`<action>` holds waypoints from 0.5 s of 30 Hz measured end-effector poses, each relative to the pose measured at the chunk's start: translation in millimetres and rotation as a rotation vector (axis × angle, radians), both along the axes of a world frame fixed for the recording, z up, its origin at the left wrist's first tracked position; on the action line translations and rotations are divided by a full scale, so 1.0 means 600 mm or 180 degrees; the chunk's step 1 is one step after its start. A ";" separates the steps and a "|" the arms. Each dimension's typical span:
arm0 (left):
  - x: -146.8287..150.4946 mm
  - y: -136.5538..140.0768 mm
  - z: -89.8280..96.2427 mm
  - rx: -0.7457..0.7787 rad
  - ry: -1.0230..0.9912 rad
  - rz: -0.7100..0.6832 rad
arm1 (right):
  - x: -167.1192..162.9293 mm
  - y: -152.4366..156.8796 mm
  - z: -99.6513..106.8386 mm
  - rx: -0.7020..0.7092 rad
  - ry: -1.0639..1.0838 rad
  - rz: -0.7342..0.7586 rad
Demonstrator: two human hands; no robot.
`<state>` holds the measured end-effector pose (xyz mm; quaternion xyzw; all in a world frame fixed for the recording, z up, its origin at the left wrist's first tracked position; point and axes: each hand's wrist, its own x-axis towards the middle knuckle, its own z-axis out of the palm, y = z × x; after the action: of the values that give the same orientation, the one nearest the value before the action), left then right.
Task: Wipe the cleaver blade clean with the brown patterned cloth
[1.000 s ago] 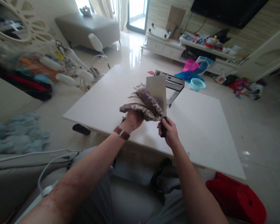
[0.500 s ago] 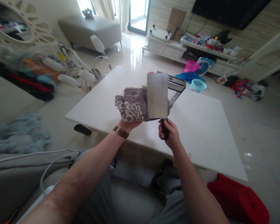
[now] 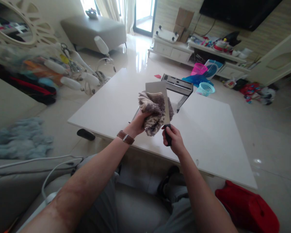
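Note:
My right hand (image 3: 174, 138) is closed around the black handle of a cleaver (image 3: 156, 86), whose broad metal blade points up and away from me. A bunched, fluffy brown-and-cream cloth (image 3: 152, 111) is gripped in my left hand (image 3: 138, 123) and folded about the blade, covering much of its middle. Both are held above the white table (image 3: 208, 139). Behind the blade on the table stands a knife rack (image 3: 178, 83) with a dark slotted top and a slanted leg. A small red piece (image 3: 157, 76) lies beside it.
White lamp shades on curved arms (image 3: 82, 81) stand left of the table. Beyond its far edge are a turquoise basket (image 3: 206, 88) and a pink basket (image 3: 199, 69). A red bag (image 3: 247, 207) sits at the lower right, near the table's front corner.
The cloth, spread flat behind the blade earlier, is now bunched and wrapped around it. My left hand has come up and closed on the cloth. The blade has turned and tipped left.

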<state>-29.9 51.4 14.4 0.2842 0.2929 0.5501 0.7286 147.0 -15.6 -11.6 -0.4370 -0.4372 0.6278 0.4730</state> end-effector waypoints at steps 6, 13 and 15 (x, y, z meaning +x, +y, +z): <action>0.016 0.004 -0.010 -0.0072 0.0025 0.0765 | 0.000 0.000 0.003 0.0149 -0.0436 0.0039; -0.032 0.032 0.003 0.0023 -0.0059 0.1486 | 0.008 -0.006 0.017 0.0142 -0.0835 0.0153; -0.049 0.039 0.004 0.0007 -0.0032 0.1599 | 0.010 -0.009 0.016 0.0130 -0.0892 0.0203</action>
<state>-59.5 74.8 16.9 0.2006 0.3501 0.7156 0.5702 153.0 -21.0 -2.3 -0.4966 -0.5253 0.5663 0.3960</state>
